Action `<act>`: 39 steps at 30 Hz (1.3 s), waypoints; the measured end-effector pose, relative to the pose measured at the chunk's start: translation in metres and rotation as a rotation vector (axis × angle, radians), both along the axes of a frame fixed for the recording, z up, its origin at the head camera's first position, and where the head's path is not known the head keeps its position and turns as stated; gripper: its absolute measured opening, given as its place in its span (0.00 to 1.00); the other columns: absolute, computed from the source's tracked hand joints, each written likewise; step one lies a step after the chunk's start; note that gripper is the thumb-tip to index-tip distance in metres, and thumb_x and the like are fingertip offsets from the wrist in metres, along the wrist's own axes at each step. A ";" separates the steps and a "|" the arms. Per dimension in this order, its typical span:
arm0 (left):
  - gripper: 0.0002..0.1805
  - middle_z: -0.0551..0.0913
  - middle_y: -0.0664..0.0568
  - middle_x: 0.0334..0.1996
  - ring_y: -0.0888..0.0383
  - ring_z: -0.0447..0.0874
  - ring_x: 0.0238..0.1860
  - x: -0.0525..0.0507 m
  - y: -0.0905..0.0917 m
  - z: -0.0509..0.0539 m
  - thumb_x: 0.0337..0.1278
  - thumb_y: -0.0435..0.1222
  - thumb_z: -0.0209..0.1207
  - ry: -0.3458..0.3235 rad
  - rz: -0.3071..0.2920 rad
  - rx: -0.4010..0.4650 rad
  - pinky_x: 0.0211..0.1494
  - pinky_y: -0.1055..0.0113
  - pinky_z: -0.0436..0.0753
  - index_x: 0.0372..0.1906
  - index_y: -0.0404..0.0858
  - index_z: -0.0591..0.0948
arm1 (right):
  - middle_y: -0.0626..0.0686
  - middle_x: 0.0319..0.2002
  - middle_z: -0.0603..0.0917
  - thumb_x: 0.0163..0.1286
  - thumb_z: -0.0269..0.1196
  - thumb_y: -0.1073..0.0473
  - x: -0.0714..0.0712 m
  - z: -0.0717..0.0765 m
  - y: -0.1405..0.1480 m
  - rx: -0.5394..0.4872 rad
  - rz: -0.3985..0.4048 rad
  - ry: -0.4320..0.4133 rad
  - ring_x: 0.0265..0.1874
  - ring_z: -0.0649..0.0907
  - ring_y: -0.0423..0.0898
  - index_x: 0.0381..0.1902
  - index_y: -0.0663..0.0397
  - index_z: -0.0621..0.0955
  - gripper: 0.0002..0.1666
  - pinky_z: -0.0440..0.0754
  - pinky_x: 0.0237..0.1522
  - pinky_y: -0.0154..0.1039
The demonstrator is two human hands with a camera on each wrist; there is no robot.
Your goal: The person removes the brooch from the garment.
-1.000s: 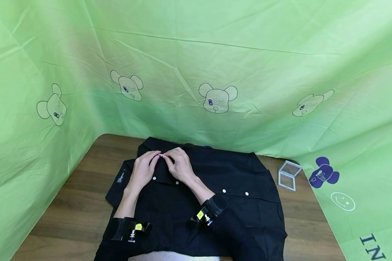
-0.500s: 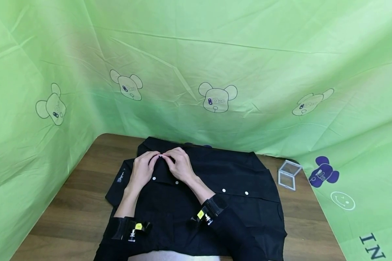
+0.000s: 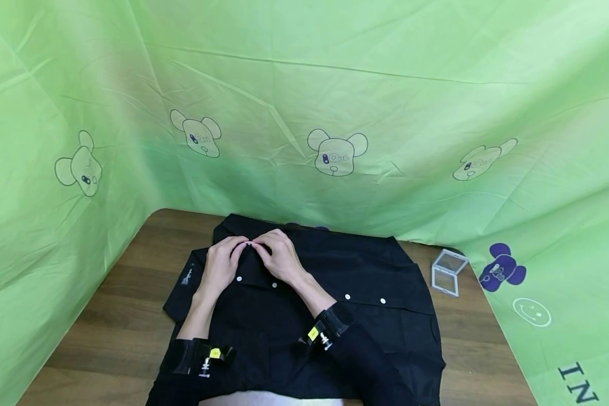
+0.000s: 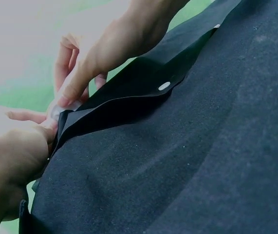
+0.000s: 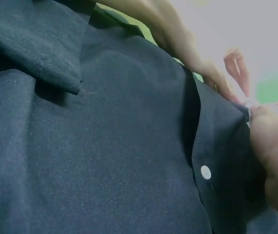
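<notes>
A black shirt [image 3: 330,265] with white buttons lies spread on the table. Near its upper left, the left hand [image 3: 221,265] and the right hand [image 3: 280,258] meet fingertip to fingertip, pinching the shirt's front edge around a small white button [image 3: 250,243]. In the left wrist view the left hand [image 4: 17,151] and right hand [image 4: 100,58] grip the raised fold of cloth from both sides; another white button [image 4: 164,86] shows on the placket. The right wrist view has a white button [image 5: 206,172] below the pinched spot, which the fingers partly hide.
A clear open square case [image 3: 446,273] lies right of the shirt on the wooden table [image 3: 106,321]. Green cloth [image 3: 335,90] with printed bear heads hangs behind and at both sides. Black straps with small devices wrap both wrists.
</notes>
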State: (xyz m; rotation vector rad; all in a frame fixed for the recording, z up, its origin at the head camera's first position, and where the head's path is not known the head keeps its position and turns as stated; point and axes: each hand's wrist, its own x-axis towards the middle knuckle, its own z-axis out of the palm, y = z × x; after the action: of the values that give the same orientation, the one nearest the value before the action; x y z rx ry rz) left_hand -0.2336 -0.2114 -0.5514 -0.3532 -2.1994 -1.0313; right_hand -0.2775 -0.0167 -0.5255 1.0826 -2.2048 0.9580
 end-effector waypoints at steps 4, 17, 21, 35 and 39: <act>0.07 0.95 0.40 0.47 0.39 0.96 0.49 0.008 0.005 0.015 0.77 0.28 0.68 -0.023 0.020 -0.034 0.55 0.41 0.91 0.51 0.32 0.93 | 0.51 0.44 0.98 0.80 0.73 0.61 0.001 0.003 0.001 0.018 0.003 -0.011 0.50 0.92 0.50 0.46 0.55 0.95 0.06 0.89 0.59 0.44; 0.08 0.94 0.39 0.50 0.38 0.95 0.52 0.015 0.007 0.025 0.79 0.28 0.66 -0.050 0.041 -0.180 0.58 0.41 0.92 0.53 0.30 0.92 | 0.53 0.56 0.95 0.79 0.74 0.49 0.005 0.018 0.007 0.263 -0.113 -0.019 0.59 0.90 0.51 0.58 0.56 0.92 0.19 0.87 0.68 0.47; 0.08 0.94 0.37 0.49 0.36 0.94 0.50 0.016 0.008 0.028 0.78 0.27 0.66 0.002 0.061 -0.300 0.56 0.40 0.91 0.52 0.29 0.91 | 0.52 0.56 0.95 0.79 0.74 0.48 0.009 0.025 0.006 0.341 -0.144 0.040 0.59 0.89 0.51 0.58 0.54 0.92 0.20 0.86 0.67 0.48; 0.08 0.94 0.37 0.50 0.37 0.93 0.51 0.020 0.011 0.034 0.78 0.29 0.66 0.004 0.085 -0.408 0.60 0.40 0.90 0.52 0.29 0.91 | 0.48 0.48 0.96 0.79 0.74 0.48 0.013 0.030 0.001 0.443 -0.174 0.172 0.53 0.89 0.48 0.50 0.50 0.94 0.13 0.86 0.57 0.44; 0.08 0.94 0.37 0.49 0.37 0.93 0.51 0.020 0.011 0.034 0.78 0.29 0.66 0.009 0.084 -0.400 0.60 0.40 0.90 0.51 0.29 0.91 | 0.47 0.45 0.96 0.82 0.71 0.51 0.014 0.032 0.000 0.449 -0.166 0.172 0.50 0.89 0.47 0.47 0.50 0.94 0.10 0.85 0.55 0.43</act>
State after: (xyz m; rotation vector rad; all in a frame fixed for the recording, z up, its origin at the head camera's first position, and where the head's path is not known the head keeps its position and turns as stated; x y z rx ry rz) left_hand -0.2139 -0.2003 -0.5174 -0.4357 -2.3850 -0.5389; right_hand -0.2637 -0.0162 -0.4937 1.0982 -2.3760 0.2894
